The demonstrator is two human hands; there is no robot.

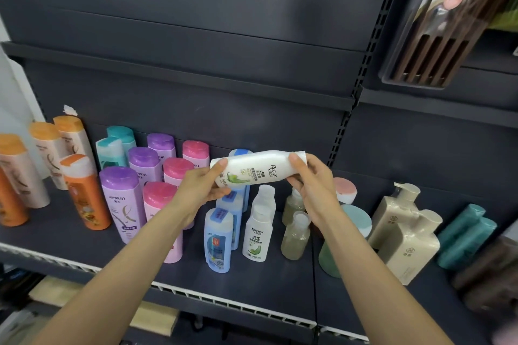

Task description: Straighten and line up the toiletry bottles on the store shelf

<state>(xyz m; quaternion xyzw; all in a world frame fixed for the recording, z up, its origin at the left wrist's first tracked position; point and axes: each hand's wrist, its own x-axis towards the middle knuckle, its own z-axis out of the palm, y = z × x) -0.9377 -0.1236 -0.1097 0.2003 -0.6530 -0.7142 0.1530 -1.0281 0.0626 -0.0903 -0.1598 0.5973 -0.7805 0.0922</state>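
Note:
A white bottle with a green leaf label (259,167) is held sideways in the air above the dark shelf (266,288). My left hand (203,187) grips its bottom end and my right hand (311,179) grips its cap end. Below stands a matching white bottle (258,235) upright, with blue bottles (219,241) to its left and pale clear bottles (295,235) to its right. Pink bottles (159,199) and purple bottles (120,202) stand in rows further left, partly hidden by my left forearm.
Orange and cream bottles (84,193) and teal-capped bottles (112,151) fill the shelf's left end. Beige pump bottles (406,235), teal bottles (465,235) and a green bottle (330,258) stand at the right. An upper shelf edge (179,75) overhangs behind. A boxed item (448,25) hangs top right.

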